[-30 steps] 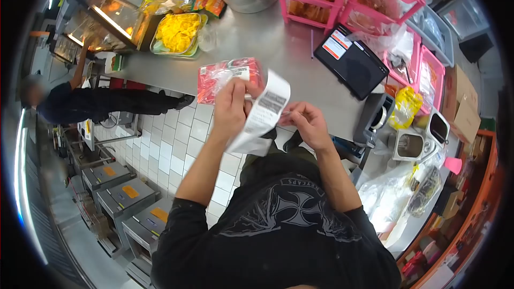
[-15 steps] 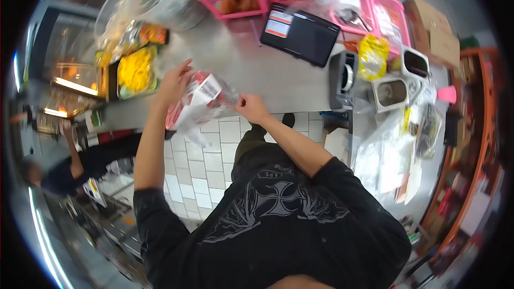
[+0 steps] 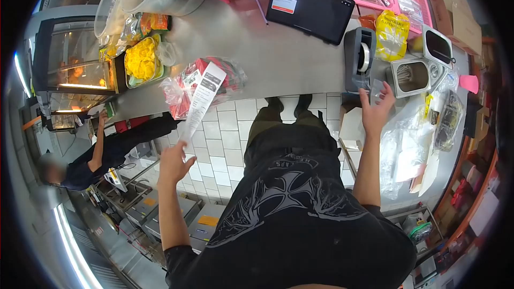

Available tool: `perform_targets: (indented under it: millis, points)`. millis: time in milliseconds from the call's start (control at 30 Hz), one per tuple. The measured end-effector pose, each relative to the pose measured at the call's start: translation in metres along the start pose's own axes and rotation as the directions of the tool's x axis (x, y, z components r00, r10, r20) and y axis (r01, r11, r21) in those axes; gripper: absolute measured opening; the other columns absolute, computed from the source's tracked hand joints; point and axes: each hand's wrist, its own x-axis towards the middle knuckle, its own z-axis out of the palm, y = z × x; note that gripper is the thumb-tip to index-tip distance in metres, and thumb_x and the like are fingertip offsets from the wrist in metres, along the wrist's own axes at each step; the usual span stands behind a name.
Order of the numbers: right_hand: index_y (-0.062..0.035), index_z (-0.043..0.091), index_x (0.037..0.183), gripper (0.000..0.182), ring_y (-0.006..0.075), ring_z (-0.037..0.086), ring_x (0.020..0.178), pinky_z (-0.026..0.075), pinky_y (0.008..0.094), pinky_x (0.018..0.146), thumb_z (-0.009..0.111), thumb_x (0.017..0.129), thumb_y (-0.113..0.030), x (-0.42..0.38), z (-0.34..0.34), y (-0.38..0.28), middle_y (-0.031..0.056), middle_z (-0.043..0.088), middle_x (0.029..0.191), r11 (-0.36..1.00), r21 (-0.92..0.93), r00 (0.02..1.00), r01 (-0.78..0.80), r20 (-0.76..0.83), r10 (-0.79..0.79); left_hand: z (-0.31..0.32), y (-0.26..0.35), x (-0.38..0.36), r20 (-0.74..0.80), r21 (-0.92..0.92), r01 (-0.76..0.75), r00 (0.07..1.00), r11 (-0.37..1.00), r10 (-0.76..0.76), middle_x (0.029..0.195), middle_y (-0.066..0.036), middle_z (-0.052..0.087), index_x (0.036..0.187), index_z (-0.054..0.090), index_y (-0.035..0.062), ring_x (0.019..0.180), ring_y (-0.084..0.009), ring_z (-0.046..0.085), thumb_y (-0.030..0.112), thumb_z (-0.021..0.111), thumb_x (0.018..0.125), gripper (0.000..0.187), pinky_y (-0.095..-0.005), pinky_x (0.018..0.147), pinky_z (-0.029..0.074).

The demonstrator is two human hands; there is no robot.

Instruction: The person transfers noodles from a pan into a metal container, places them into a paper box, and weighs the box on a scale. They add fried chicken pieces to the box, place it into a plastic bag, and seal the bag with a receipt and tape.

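A clear plastic bag (image 3: pixel 233 77) of red packaged goods lies at the front edge of the metal counter. A long white receipt (image 3: pixel 202 99) rests on it and hangs over the edge. My left hand (image 3: pixel 174 165) is at the receipt's lower end, its thumb and fingers apart. On the right, my right hand (image 3: pixel 376 115) is just in front of the grey tape dispenser (image 3: pixel 352 53). A clear strip of tape (image 3: pixel 377 92) shows between its thumb and fingers.
A black tablet (image 3: pixel 316 13) lies at the back beside pink baskets (image 3: pixel 393 5). Metal containers (image 3: pixel 393 77) and a yellow packet (image 3: pixel 392 35) sit on the right. A tray of yellow packets (image 3: pixel 142 61) is on the left, with another person (image 3: pixel 96 152) beyond.
Both hands have left the bag. My left hand has drawn back toward my body, and my right hand has moved right to the tape dispenser. The receipt now extends past the counter edge.
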Motion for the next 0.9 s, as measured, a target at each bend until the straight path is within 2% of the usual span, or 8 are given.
perform_targets:
  millis: [100, 200, 300, 400, 533, 633, 700, 900]
  points:
    - [-0.0067, 0.061, 0.114, 0.047, 0.0206, 0.054, 0.09, 0.046, 0.031, 0.075, 0.078, 0.077, -0.031, 0.008, 0.012, 0.035, 0.0117, 0.05, 0.107, 0.974, 0.13, 0.897, -0.188, 0.426, 0.116, 0.058, -0.021, 0.008, 0.393, 0.341, 0.325, 0.803, 0.882, -0.447, 0.105, -0.024, 0.067, 0.103, 0.066, -0.0034, 0.104, -0.0393, 0.062, 0.054, 0.064, 0.081, 0.061, -0.0441, 0.096, 0.046]
    - [-0.0091, 0.066, 0.108, 0.041, 0.0209, 0.055, 0.092, 0.045, 0.0315, 0.076, 0.078, 0.077, -0.034, 0.022, 0.009, 0.028, 0.01, 0.052, 0.102, 0.975, 0.03, 0.847, -0.22, 0.501, 0.176, 0.085, 0.008, 0.032, 0.617, 0.264, 0.237, 0.704, 0.935, -0.353, 0.103, -0.031, 0.064, 0.098, 0.067, -0.009, 0.104, -0.0431, 0.061, 0.064, 0.053, 0.084, 0.076, -0.0462, 0.092, 0.047]
    - [-0.0059, 0.069, 0.087, 0.024, 0.0162, 0.054, 0.086, 0.041, 0.0265, 0.076, 0.071, 0.084, -0.03, 0.036, 0.01, 0.037, 0.0051, 0.054, 0.088, 0.896, 0.228, 0.767, -0.381, 0.619, 0.169, 0.09, 0.117, 0.074, 0.427, -0.071, -0.128, 0.892, 0.989, 0.147, 0.097, -0.031, 0.064, 0.104, 0.065, -0.0059, 0.099, -0.0424, 0.062, 0.061, 0.048, 0.089, 0.07, -0.0469, 0.086, 0.048]
    - [-0.0027, 0.067, 0.085, 0.021, 0.0124, 0.05, 0.082, 0.039, 0.0253, 0.077, 0.066, 0.088, -0.024, 0.033, -0.047, -0.003, 0.0023, 0.052, 0.085, 0.797, 0.436, 0.816, -0.418, 0.566, 0.118, 0.096, 0.259, 0.12, 0.044, -0.677, -0.449, 0.767, 0.584, 0.64, 0.105, -0.018, 0.066, 0.118, 0.058, 0.0005, 0.1, -0.0311, 0.063, 0.044, 0.05, 0.095, 0.05, -0.0387, 0.085, 0.048]
    - [-0.0018, 0.067, 0.086, 0.013, 0.0085, 0.046, 0.077, 0.037, 0.0241, 0.074, 0.061, 0.092, -0.013, -0.027, -0.115, -0.022, 0.0001, 0.051, 0.084, 0.794, 0.411, 0.754, -0.448, 0.65, 0.089, 0.139, 0.362, 0.168, 0.326, -0.939, 0.25, 0.417, 0.238, 0.849, 0.126, -0.01, 0.06, 0.131, 0.052, 0.0031, 0.121, -0.0226, 0.052, 0.049, 0.038, 0.101, 0.057, -0.0364, 0.103, 0.037]
    - [-0.0024, 0.069, 0.091, 0.012, 0.0084, 0.049, 0.078, 0.039, 0.0241, 0.071, 0.062, 0.091, -0.011, -0.072, -0.11, 0.013, 0.0001, 0.054, 0.084, 0.725, 0.367, 0.698, -0.582, 0.684, 0.214, 0.162, 0.398, 0.176, 0.33, -0.91, 0.395, 0.514, 0.122, 0.792, 0.13, -0.009, 0.057, 0.133, 0.051, 0.0018, 0.126, -0.0209, 0.047, 0.051, 0.039, 0.1, 0.061, -0.0366, 0.108, 0.032]
    - [-0.0022, 0.069, 0.091, 0.012, 0.0084, 0.049, 0.077, 0.04, 0.0242, 0.07, 0.062, 0.091, -0.012, -0.084, -0.1, 0.023, 0.0003, 0.055, 0.083, 0.775, 0.279, 0.7, -0.568, 0.659, 0.276, 0.176, 0.408, 0.173, 0.138, -0.986, 0.03, 0.696, 0.163, 0.705, 0.136, -0.011, 0.053, 0.135, 0.048, -0.0014, 0.132, -0.0182, 0.041, 0.05, 0.041, 0.1, 0.062, -0.0365, 0.111, 0.029]
    - [0.0001, 0.069, 0.092, 0.017, 0.0092, 0.053, 0.079, 0.041, 0.0234, 0.075, 0.06, 0.092, -0.015, -0.088, -0.091, 0.023, 0.002, 0.062, 0.085, 0.807, 0.14, 0.676, -0.573, 0.637, 0.37, 0.171, 0.41, 0.164, -0.069, -0.984, -0.153, 0.789, 0.087, 0.61, 0.067, 0.008, 0.039, 0.103, 0.072, 0.0062, 0.064, -0.0051, 0.033, 0.029, 0.049, 0.101, 0.033, -0.0239, 0.057, 0.03]
